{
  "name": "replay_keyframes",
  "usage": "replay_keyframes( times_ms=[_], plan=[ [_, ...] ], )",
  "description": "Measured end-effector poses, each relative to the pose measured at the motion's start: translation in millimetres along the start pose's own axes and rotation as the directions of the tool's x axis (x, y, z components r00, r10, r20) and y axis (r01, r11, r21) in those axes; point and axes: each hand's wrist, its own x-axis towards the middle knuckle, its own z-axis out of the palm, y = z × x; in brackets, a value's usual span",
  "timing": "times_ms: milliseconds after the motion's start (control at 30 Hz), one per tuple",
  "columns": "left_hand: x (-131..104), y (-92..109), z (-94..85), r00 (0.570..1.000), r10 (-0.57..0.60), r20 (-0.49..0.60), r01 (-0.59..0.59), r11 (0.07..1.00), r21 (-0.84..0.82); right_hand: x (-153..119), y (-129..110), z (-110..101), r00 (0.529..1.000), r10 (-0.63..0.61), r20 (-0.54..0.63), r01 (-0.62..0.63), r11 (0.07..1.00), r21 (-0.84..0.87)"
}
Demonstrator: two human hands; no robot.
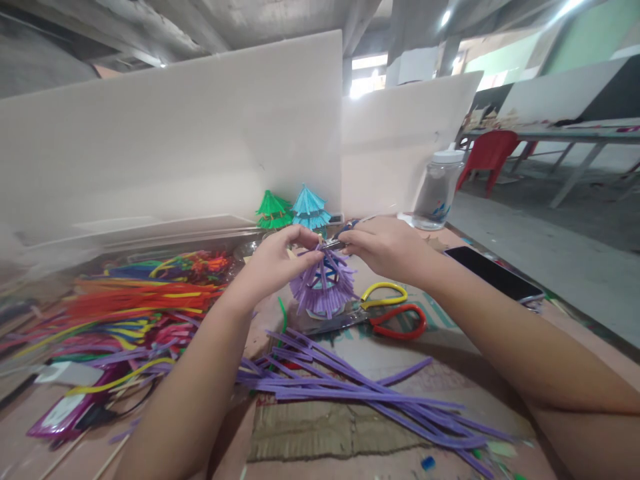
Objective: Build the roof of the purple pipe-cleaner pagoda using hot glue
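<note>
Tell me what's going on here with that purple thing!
A person is working on a little purple pipe-cleaner model. The left hand pinches near its top, while the right hand holds a small metal tool against that spot; exactly which tool is hard to tell. Scissors lie beside the model, and loose purple pipe cleaners lie in front. Behind stand a green model and a light-blue model.

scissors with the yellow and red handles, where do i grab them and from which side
Probably best by the red loop and yellow loop, coming from the near right. The scissors look laid flat, both loops toward the right, while the blades point left, close to the purple model.
</note>
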Motion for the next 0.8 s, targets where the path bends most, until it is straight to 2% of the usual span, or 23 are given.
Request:
replay_keyframes(
  times_ms=[300, 467, 800],
  plan=[
    [0.4, -1.0, -0.6, 1.000, -0.006, 0.011, 0.006, 1.000, -0.023, -2.0, 2.6, -2.8, 1.000, 0.019, 0.002, -0.019, 0.995, 0.094],
    [0.1, 0.1, 0.2, 1.000, -0.003, 0.008, 0.003, 0.999, -0.034, -1.3, 2.3, -3.3, 0.999, 0.040, 0.010, -0.041, 0.994, 0.098],
    [-0.2, 1.4, 0.4, 1.000, 0.008, 0.010, -0.008, 1.000, -0.029, -0.5, 1.5, -0.8, 1.000, 0.002, -0.027, 0.001, 0.995, 0.096]
  ],
)
